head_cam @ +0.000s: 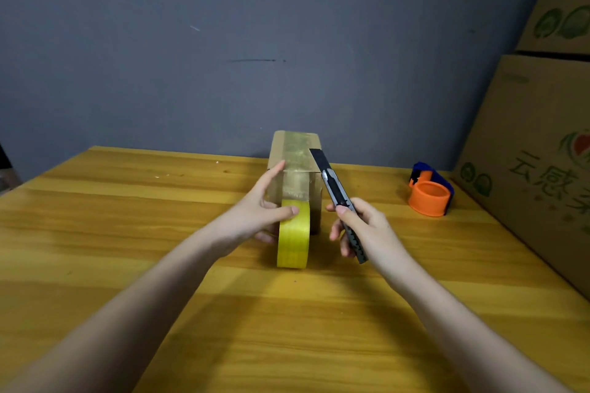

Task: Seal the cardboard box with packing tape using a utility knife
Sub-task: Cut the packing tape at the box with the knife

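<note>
Between both hands (265, 210): taped box (295, 156).

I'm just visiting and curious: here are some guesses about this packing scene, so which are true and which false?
1. The right hand holds a utility knife with its blade out. True.
2. The left hand grips the yellow tape roll. True.
3. The orange tape dispenser sits on top of the small cardboard box. False: it sits on the wooden table, off to the right.
4. The box has no tape on it. False: a strip runs over its top and down the front.
</note>
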